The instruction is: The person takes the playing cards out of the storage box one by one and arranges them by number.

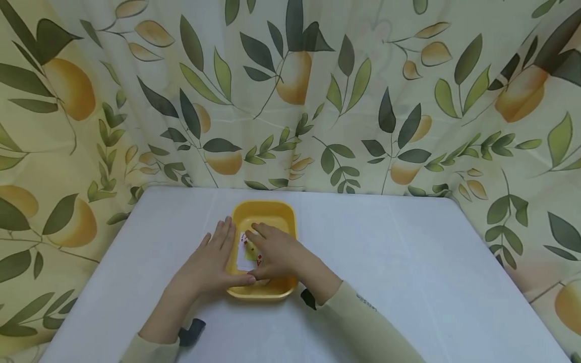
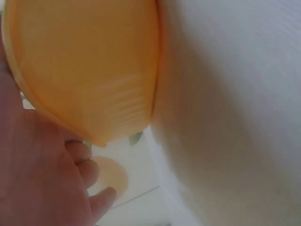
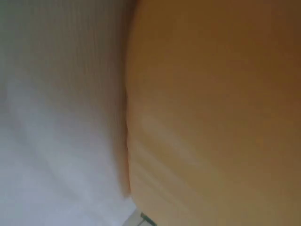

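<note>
A yellow plastic tray (image 1: pixel 287 288) stands on the table, with playing cards (image 1: pixel 245 257) lying inside. The visible card faces carry red marks and a yellowish picture. My left hand (image 1: pixel 211 262) lies along the tray's left rim, its fingers straight and its thumb reaching over the near left corner. In the left wrist view, that hand (image 2: pixel 42 174) is beside the tray's outer wall (image 2: pixel 89 61). My right hand (image 1: pixel 277 252) reaches into the tray over the cards, fingers extended, covering part of them. Its underside is hidden. The right wrist view shows just the tray's outer wall (image 3: pixel 197 117).
A white cloth (image 1: pixel 390 262) covers the table around the tray. Behind and at both sides hangs a curtain (image 1: pixel 317 141) printed with leaves and orange fruit. Dark straps (image 1: pixel 192 331) show by both wrists.
</note>
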A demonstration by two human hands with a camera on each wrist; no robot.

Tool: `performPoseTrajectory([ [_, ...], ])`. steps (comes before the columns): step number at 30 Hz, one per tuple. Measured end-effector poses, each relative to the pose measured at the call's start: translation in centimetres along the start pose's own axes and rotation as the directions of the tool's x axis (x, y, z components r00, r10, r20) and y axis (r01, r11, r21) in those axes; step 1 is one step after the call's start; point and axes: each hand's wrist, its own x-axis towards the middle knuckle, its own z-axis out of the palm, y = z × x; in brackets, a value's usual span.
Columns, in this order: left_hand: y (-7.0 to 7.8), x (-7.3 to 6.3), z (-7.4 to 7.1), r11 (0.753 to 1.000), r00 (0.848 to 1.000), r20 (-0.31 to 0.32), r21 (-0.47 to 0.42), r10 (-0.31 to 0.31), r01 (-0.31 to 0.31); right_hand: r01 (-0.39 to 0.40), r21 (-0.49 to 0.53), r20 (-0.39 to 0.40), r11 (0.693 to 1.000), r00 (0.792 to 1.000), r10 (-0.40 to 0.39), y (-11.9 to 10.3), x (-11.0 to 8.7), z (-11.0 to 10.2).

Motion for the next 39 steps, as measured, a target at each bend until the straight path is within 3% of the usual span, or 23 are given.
performPoseTrajectory([
  [10,0.3,-0.6,-0.3,0.999,0.997,0.074,-0.031,-0.029,0.032,0.017,-0.09,0.11,0.996,0.994,-0.007,-0.6,1.2,2.3],
  [14,0.4,-0.6,-0.5,0.998,0.994,0.104,-0.05,-0.025,0.03,0.017,-0.092,0.078,0.996,0.997,-0.01,-0.6,1.4,2.5],
  [30,0.7,-0.6,-0.6,0.998,0.996,0.086,-0.057,0.03,-0.025,-0.067,-0.063,-0.017,0.996,0.998,0.066,-1.1,1.0,2.2],
  [39,0.8,-0.7,-0.7,0.997,0.996,0.09,-0.079,0.013,-0.006,-0.069,-0.039,-0.035,0.997,0.997,0.067,-1.2,1.0,2.2],
])
